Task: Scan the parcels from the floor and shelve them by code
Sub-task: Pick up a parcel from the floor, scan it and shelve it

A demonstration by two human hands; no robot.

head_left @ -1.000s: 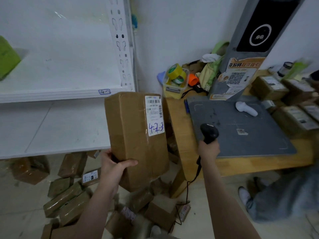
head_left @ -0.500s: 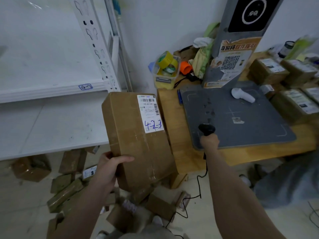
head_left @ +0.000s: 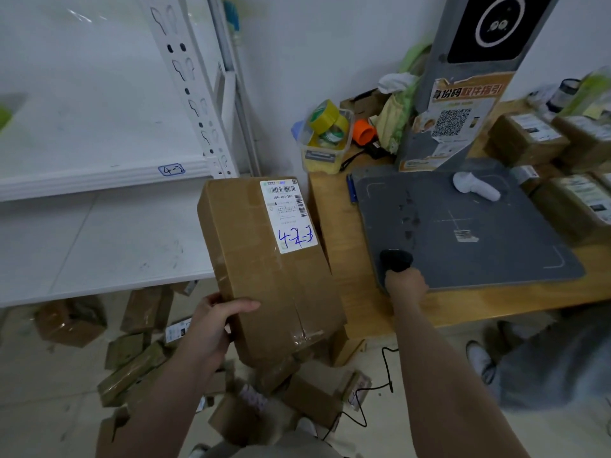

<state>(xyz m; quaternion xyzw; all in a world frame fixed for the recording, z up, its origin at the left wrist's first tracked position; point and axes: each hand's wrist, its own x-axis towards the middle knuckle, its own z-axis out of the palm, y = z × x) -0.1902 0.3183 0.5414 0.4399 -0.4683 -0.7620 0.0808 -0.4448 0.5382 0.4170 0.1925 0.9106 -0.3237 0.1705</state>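
My left hand (head_left: 211,328) grips the lower left edge of a tall brown cardboard parcel (head_left: 261,279) and holds it upright in front of me. Its white label (head_left: 287,214) carries a barcode and "4-2-3" handwritten in blue. My right hand (head_left: 405,284) grips a black corded barcode scanner (head_left: 396,259) at the near left corner of the grey pad (head_left: 469,233) on the wooden table (head_left: 347,292). The white shelf (head_left: 99,239) lies left of the parcel; the board above bears a tag reading "4-2" (head_left: 171,169). Several more parcels (head_left: 132,365) lie on the floor below.
A grey kiosk with a QR poster (head_left: 456,120) stands at the table's back. A tub of tape rolls (head_left: 325,140) sits by the wall, a white handheld device (head_left: 476,186) on the pad, labelled parcels (head_left: 529,140) at right. Another person's legs (head_left: 545,361) are lower right.
My right hand with the scanner has sunk toward the table's near edge by the pad. The parcel stays in my left hand, shifting slightly right as my view turns.
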